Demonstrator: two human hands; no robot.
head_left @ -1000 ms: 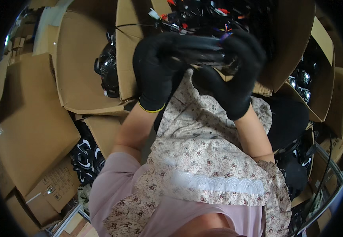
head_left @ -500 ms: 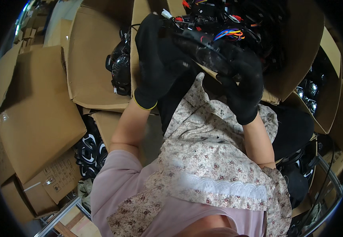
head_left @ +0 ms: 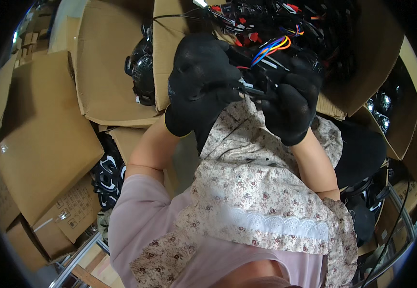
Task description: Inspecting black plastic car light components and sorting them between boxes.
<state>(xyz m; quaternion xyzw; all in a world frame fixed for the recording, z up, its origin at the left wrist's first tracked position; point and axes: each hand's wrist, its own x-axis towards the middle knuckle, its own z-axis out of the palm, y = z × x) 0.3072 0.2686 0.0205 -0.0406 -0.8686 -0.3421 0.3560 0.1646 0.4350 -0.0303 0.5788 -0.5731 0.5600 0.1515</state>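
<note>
Both my hands wear black gloves and meet above my lap, at the near edge of a box of wired parts. My left hand (head_left: 201,79) is closed, its thumb and fingertips pinched at a small black part (head_left: 252,90) with a pale glint. Fingers of my right hand (head_left: 292,108) curl round the same part from the other side. The gloves cover most of it, so its exact kind does not show. Just beyond the fingers runs a bundle of blue, orange and yellow wires (head_left: 273,49); whether it joins the held part, I cannot tell.
An open cardboard box (head_left: 379,53) ahead holds many black parts with red and white connectors. Wrapped black parts (head_left: 143,69) sit in another box (head_left: 112,62) at left. Shiny wrapped pieces (head_left: 384,108) fill a box at right. A floral apron (head_left: 261,185) covers my lap.
My hands have come together, the left moving right and down toward the right hand. The dark part, blurred and held higher before, is now lower between both hands.
</note>
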